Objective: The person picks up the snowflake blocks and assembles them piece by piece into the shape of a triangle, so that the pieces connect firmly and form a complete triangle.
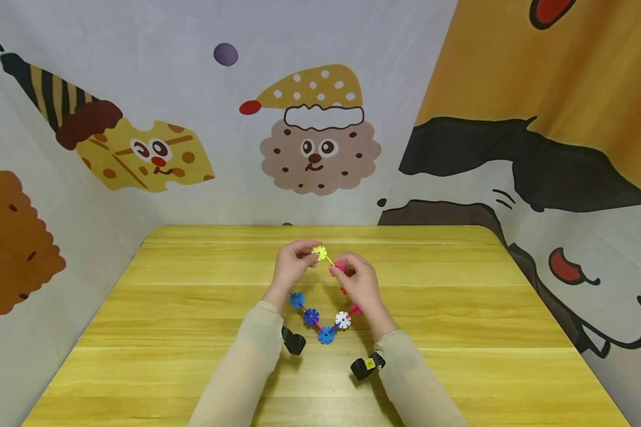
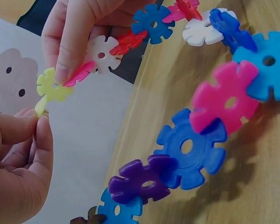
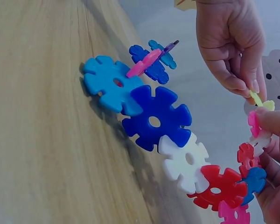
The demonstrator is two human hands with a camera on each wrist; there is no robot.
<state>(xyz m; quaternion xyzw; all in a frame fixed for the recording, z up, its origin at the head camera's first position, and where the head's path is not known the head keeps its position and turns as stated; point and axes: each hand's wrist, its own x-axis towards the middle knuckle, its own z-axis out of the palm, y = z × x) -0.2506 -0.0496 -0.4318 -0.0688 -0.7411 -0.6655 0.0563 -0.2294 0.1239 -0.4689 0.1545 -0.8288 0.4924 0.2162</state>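
My left hand (image 1: 290,264) pinches a yellow snowflake disc (image 1: 320,253) between thumb and fingertips. Close beside it, my right hand (image 1: 359,280) grips the end of a chain of slotted snowflake discs, where a second yellow disc (image 2: 54,87) joins a pink disc (image 2: 80,73). In the left wrist view, the two yellow discs meet edge to edge. From the right hand the chain curves round toward me through a white disc (image 1: 343,320) and a light blue disc (image 1: 326,335), ending at a blue disc (image 1: 297,300) below the left hand. Right-hand fingers partly hide some discs.
The chain loops over a wood-grain table (image 1: 192,332). A black wrist camera (image 1: 294,342) is strapped to the left wrist, another camera (image 1: 367,366) to the right. Behind the table hangs a cartoon-printed cloth (image 1: 235,178), with more cloth along both sides.
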